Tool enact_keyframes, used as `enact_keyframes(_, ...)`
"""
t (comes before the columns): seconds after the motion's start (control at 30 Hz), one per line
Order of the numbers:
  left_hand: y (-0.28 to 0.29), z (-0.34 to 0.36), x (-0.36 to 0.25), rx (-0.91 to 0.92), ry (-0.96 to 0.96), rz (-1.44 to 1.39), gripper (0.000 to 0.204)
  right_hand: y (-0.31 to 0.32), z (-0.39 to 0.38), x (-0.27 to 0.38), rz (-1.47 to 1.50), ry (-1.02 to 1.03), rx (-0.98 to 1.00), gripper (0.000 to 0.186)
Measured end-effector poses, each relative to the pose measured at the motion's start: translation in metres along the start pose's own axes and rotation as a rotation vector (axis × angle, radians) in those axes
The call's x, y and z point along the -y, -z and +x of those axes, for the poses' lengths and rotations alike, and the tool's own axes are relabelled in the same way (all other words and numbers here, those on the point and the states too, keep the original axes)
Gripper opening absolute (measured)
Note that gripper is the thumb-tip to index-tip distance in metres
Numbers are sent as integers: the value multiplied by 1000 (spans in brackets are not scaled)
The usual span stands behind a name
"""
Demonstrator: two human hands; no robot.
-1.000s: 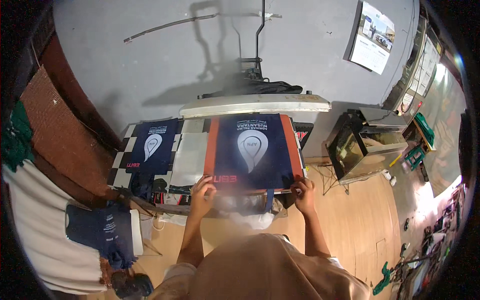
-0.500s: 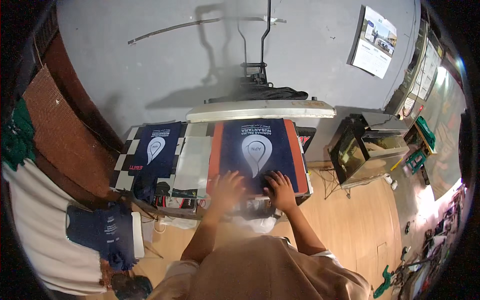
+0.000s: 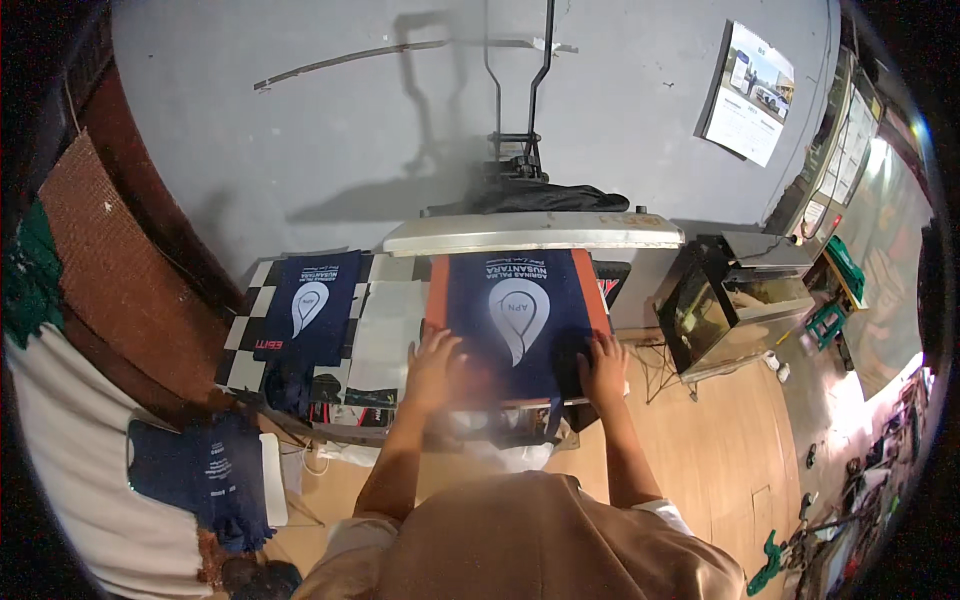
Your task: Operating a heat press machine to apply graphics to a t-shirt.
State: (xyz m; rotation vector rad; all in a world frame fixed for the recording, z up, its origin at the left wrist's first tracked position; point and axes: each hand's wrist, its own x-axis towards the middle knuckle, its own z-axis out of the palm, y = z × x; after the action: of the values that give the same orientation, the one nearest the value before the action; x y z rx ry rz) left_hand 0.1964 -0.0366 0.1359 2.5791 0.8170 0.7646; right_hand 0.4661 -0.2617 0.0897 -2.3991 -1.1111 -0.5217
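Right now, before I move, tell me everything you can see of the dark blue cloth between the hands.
The dark blue cloth looks like fabric, roughly rectangular, spread flat over an orange pad that shows along both sides. It bears a white drop-shaped emblem with white lettering beyond it, upside down to the wearer. The left hand and right hand are by its near corners; blur hides the near left one, and I cannot tell whether that hand touches it.
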Motion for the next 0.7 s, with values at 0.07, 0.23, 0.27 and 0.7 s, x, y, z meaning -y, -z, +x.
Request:
enact_keyframes(0.07,-10,7,-2,12,-86,-19,39,-2,12,31,131,149,20,40)
enact_keyframes(0.23,-25,9,-18,120,-210,123,43,-4,5,78,213,273,198,46)
enact_keyframes(0.27,-21,11,-18,119,-213,125,43,-4,5,78,214,272,196,46)
enact_keyframes(0.7,-29,56,31,-64,-89,119,37,-19,39,45,-116,-47,13,47)
